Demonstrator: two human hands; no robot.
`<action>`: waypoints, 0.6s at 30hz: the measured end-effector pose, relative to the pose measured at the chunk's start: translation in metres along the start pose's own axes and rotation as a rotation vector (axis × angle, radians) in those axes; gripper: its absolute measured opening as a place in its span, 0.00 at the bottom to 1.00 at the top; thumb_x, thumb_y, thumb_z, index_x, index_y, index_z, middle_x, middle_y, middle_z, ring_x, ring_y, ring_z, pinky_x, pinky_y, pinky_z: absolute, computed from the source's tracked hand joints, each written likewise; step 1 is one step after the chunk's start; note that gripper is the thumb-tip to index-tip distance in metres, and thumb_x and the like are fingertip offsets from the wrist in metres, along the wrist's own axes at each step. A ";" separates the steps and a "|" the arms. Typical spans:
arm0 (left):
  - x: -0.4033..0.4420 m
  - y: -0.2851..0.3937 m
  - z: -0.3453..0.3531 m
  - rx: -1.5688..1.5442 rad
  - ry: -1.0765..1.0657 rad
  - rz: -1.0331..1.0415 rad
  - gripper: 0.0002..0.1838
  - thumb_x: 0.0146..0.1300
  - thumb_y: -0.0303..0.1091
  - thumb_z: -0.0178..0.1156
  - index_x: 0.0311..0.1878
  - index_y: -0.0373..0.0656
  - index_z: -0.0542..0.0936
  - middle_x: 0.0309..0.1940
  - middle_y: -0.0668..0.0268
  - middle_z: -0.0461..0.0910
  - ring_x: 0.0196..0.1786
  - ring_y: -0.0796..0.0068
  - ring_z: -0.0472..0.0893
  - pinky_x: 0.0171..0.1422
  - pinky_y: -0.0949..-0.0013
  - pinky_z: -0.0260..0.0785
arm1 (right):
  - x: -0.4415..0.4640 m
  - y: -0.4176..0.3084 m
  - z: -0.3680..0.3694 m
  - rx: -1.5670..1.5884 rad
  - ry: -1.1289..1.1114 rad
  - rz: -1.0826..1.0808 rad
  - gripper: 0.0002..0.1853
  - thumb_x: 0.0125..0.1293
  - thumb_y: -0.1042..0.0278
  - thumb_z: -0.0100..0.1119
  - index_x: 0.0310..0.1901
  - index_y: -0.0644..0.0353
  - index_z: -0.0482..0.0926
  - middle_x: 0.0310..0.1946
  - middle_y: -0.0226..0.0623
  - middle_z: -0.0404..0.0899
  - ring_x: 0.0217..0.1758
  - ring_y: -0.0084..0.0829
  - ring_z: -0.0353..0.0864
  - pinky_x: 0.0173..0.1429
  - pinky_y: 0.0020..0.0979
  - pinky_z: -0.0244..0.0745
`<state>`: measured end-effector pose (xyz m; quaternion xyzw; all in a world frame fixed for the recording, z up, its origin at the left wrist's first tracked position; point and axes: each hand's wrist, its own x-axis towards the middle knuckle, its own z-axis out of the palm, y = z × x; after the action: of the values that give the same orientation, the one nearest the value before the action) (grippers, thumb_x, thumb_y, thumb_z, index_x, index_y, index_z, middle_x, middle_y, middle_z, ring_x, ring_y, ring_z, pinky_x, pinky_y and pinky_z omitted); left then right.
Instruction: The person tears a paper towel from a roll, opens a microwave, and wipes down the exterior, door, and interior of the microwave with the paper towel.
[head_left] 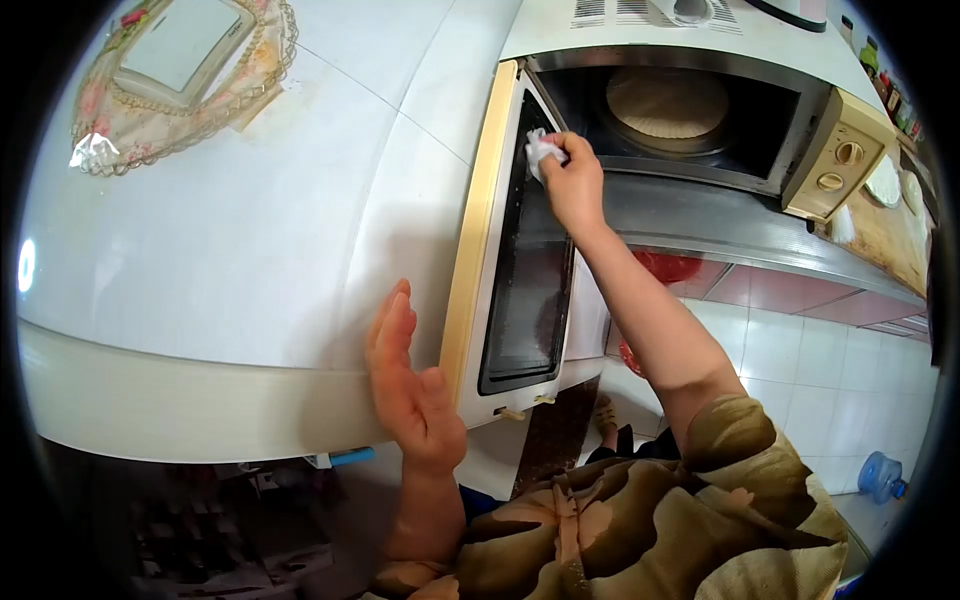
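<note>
The microwave's door [470, 240] stands wide open, its dark inner glass facing right. Pressed to the upper part of that inner side is a crumpled white tissue [541, 152], pinched in the fingers of my right hand [577, 185]. My left hand [410, 375] is beside the door's cream outer edge, low down, with its fingers stretched out and nothing in it. Whether it touches the door I cannot tell. Inside the microwave [560, 110], a round pale plate [668, 103] lies on the turntable.
A wall switch panel [185, 50] with a lacy floral surround is at upper left. The microwave's knobs [849, 153] are at right, above a wooden board [880, 235] holding white rounds. A blue water bottle [882, 477] stands on the tiled floor.
</note>
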<state>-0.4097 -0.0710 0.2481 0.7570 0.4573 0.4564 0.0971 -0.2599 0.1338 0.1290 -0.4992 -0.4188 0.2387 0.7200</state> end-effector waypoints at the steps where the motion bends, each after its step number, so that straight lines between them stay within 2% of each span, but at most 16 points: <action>1: 0.001 -0.001 -0.001 0.002 0.000 0.000 0.29 0.75 0.43 0.41 0.70 0.30 0.59 0.71 0.47 0.60 0.73 0.56 0.60 0.74 0.53 0.53 | -0.006 -0.003 0.003 0.002 -0.001 0.001 0.11 0.55 0.78 0.56 0.42 0.65 0.77 0.37 0.46 0.78 0.40 0.39 0.79 0.47 0.32 0.73; 3: 0.001 -0.003 -0.004 0.041 -0.033 0.021 0.29 0.74 0.44 0.42 0.70 0.30 0.59 0.70 0.46 0.60 0.73 0.55 0.61 0.74 0.53 0.53 | -0.039 -0.016 0.000 -0.007 -0.058 0.049 0.07 0.58 0.79 0.55 0.38 0.65 0.77 0.38 0.48 0.76 0.42 0.48 0.77 0.50 0.37 0.72; 5: 0.005 0.000 -0.006 0.061 -0.025 0.027 0.29 0.74 0.43 0.44 0.68 0.28 0.62 0.67 0.43 0.63 0.71 0.52 0.64 0.73 0.54 0.55 | -0.105 -0.031 -0.023 0.099 -0.191 -0.123 0.05 0.60 0.81 0.52 0.38 0.65 0.74 0.35 0.47 0.74 0.41 0.46 0.76 0.49 0.37 0.72; 7: 0.004 0.000 -0.006 0.074 -0.034 0.024 0.28 0.73 0.42 0.45 0.65 0.26 0.64 0.65 0.40 0.65 0.69 0.49 0.66 0.72 0.55 0.57 | -0.162 -0.039 -0.057 0.238 -0.500 -0.204 0.05 0.61 0.81 0.51 0.39 0.65 0.72 0.34 0.47 0.72 0.42 0.45 0.75 0.49 0.35 0.71; 8: 0.004 -0.003 -0.006 0.054 -0.027 0.032 0.28 0.73 0.42 0.45 0.65 0.26 0.64 0.64 0.40 0.66 0.68 0.49 0.67 0.72 0.55 0.57 | -0.157 -0.036 -0.056 0.228 -0.499 -0.202 0.05 0.61 0.81 0.51 0.39 0.65 0.72 0.34 0.47 0.72 0.42 0.45 0.75 0.49 0.35 0.71; 10: 0.001 -0.004 -0.003 0.034 -0.034 0.033 0.28 0.73 0.42 0.46 0.65 0.26 0.64 0.64 0.39 0.67 0.68 0.48 0.67 0.72 0.55 0.57 | -0.136 -0.024 -0.047 0.196 -0.386 -0.212 0.05 0.61 0.80 0.52 0.39 0.64 0.72 0.34 0.47 0.72 0.42 0.44 0.75 0.49 0.36 0.71; 11: 0.002 -0.004 -0.001 0.004 -0.008 0.038 0.28 0.73 0.42 0.46 0.66 0.25 0.63 0.64 0.39 0.66 0.68 0.49 0.67 0.72 0.55 0.57 | -0.114 -0.006 -0.032 0.214 -0.292 -0.003 0.06 0.62 0.77 0.56 0.40 0.63 0.73 0.37 0.41 0.73 0.41 0.38 0.76 0.48 0.33 0.71; 12: 0.002 -0.004 -0.001 -0.024 0.023 0.046 0.28 0.73 0.41 0.46 0.66 0.25 0.63 0.64 0.39 0.66 0.69 0.49 0.66 0.72 0.55 0.57 | -0.079 0.002 -0.018 0.025 -0.130 -0.131 0.07 0.61 0.78 0.55 0.42 0.64 0.73 0.36 0.42 0.74 0.37 0.39 0.77 0.43 0.34 0.71; 13: 0.002 -0.003 -0.001 -0.022 0.020 0.049 0.28 0.73 0.41 0.46 0.66 0.25 0.63 0.64 0.39 0.66 0.69 0.49 0.66 0.72 0.55 0.57 | -0.046 0.006 -0.010 -0.073 -0.072 -0.168 0.08 0.61 0.78 0.52 0.42 0.65 0.73 0.34 0.45 0.74 0.34 0.41 0.76 0.40 0.36 0.71; 14: 0.001 -0.003 -0.001 -0.031 0.002 0.030 0.29 0.73 0.42 0.44 0.68 0.27 0.60 0.67 0.41 0.63 0.71 0.51 0.64 0.73 0.54 0.55 | -0.021 0.024 -0.002 -0.092 -0.059 -0.074 0.07 0.62 0.75 0.52 0.42 0.65 0.74 0.36 0.54 0.75 0.40 0.55 0.76 0.45 0.42 0.72; 15: 0.000 -0.003 -0.002 -0.039 -0.016 0.011 0.31 0.74 0.44 0.43 0.70 0.29 0.58 0.69 0.43 0.60 0.73 0.54 0.61 0.74 0.52 0.52 | -0.003 0.047 0.007 -0.148 0.035 -0.100 0.06 0.62 0.75 0.53 0.40 0.66 0.74 0.35 0.55 0.76 0.39 0.57 0.76 0.44 0.46 0.71; 18: 0.000 -0.003 -0.003 0.003 -0.034 0.018 0.30 0.74 0.44 0.43 0.69 0.28 0.58 0.70 0.43 0.60 0.73 0.53 0.60 0.74 0.52 0.52 | -0.026 0.088 0.005 -0.270 0.024 -0.025 0.05 0.62 0.75 0.54 0.38 0.65 0.72 0.36 0.56 0.76 0.39 0.59 0.75 0.44 0.48 0.71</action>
<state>-0.4138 -0.0697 0.2483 0.7689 0.4493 0.4437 0.0997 -0.2713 0.1511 0.0397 -0.5893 -0.4446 0.1651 0.6541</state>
